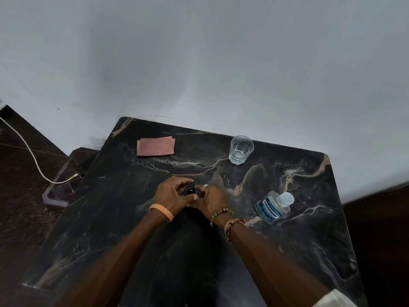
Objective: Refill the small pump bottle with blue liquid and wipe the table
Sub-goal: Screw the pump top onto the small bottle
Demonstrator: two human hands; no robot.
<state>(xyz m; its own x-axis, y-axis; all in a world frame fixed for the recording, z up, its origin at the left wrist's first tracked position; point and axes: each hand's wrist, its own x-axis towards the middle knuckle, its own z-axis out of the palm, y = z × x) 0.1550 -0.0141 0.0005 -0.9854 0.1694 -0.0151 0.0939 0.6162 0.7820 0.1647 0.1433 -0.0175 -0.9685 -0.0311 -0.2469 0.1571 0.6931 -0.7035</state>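
One legible marking found: brand name "LISTERINE" in white capitals on the blue label (270, 211) of the clear bottle (279, 203), at 3 o'clock on the tabletop (309, 173). Smaller print on that label unreadable. Lettering on the woven wristband (232, 224) illegible.

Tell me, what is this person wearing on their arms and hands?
Forearms are bare. The left hand has a plain peach wristband at its wrist. The right hand has a beaded bracelet, brown and green, beside a woven orange-and-white band with lettering, plus a small silver ring. A white sleeve edge shows by the right elbow.
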